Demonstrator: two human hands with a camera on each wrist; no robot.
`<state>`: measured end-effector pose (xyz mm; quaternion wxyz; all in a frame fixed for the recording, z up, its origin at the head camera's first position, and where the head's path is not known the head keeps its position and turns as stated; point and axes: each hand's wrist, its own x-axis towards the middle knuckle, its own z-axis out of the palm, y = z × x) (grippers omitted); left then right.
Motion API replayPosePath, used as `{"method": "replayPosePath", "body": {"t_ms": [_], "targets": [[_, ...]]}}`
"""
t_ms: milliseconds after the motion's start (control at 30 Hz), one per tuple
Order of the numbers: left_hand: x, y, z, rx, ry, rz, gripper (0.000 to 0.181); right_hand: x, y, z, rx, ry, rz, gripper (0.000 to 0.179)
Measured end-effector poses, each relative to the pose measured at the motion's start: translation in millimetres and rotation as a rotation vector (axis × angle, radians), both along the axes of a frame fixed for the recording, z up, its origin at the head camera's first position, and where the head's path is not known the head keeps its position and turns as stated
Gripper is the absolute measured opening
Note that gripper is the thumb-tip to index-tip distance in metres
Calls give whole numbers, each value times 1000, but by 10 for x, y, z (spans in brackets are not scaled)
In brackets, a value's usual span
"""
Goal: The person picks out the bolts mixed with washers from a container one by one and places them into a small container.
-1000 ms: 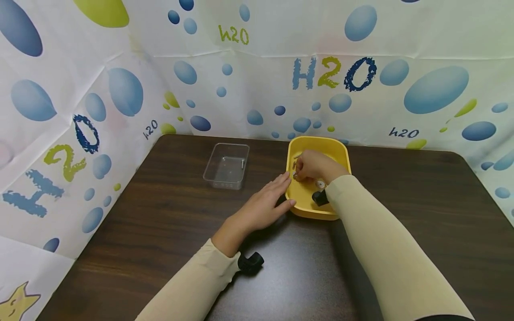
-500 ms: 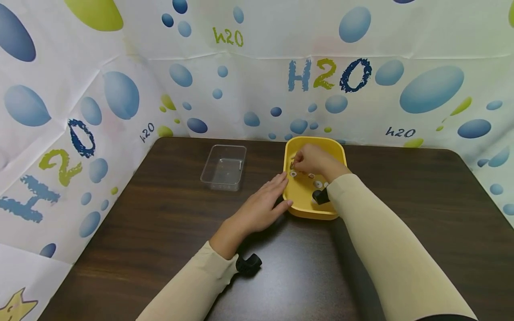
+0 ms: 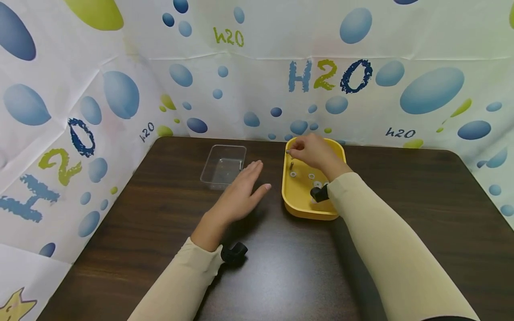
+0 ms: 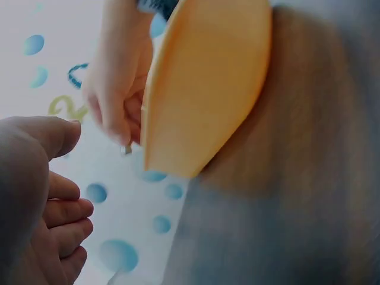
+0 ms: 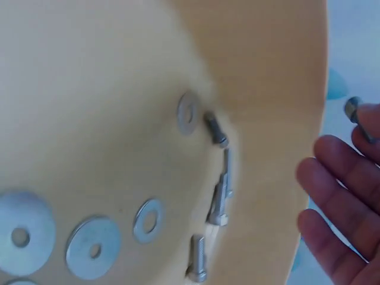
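A yellow tray [image 3: 309, 215] sits on the dark table and holds several washers [image 3: 311, 176] and bolts [image 5: 218, 202]. My right hand [image 3: 295, 149] hovers over the tray's far left corner and pinches a small bolt [image 5: 356, 116] between thumb and fingertips. The left wrist view shows that bolt [image 4: 126, 149] hanging just beyond the tray's wall [image 4: 208, 89]. My left hand [image 3: 246, 185] floats flat above the table, fingers straight and holding nothing, between the tray and a clear plastic container [image 3: 224, 166].
The clear container stands left of the tray near the back of the table [image 3: 160, 209], with what looks like one small bolt inside. Printed sheet walls [image 3: 257, 80] close off the back and left. Bare tabletop lies to the right of the tray.
My left hand has left the tray's left rim and shifted left toward the clear container. My right hand has risen from the tray's floor to its far left corner, carrying a bolt.
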<state>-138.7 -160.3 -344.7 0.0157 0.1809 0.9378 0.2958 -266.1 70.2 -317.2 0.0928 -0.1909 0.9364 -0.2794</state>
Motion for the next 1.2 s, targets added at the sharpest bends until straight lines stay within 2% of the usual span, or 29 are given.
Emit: {"method": "replayPosePath", "body": {"t_ms": [300, 500, 733, 967, 1200], "targets": [[-98, -440, 118, 16, 50, 149, 70, 117, -261, 162, -78, 144, 12, 26], [-143, -640, 130, 4, 44, 192, 70, 224, -534, 216, -144, 212, 33, 25], [-174, -818, 73, -43, 21, 235, 67, 351, -847, 174, -164, 277, 76, 24], [-222, -971, -40, -73, -29, 249, 66, 469, -1100, 51, -156, 281, 144, 21], [-256, -1069, -131, -76, -40, 247, 62, 548, -1276, -68, -62, 291, 250, 20]]}}
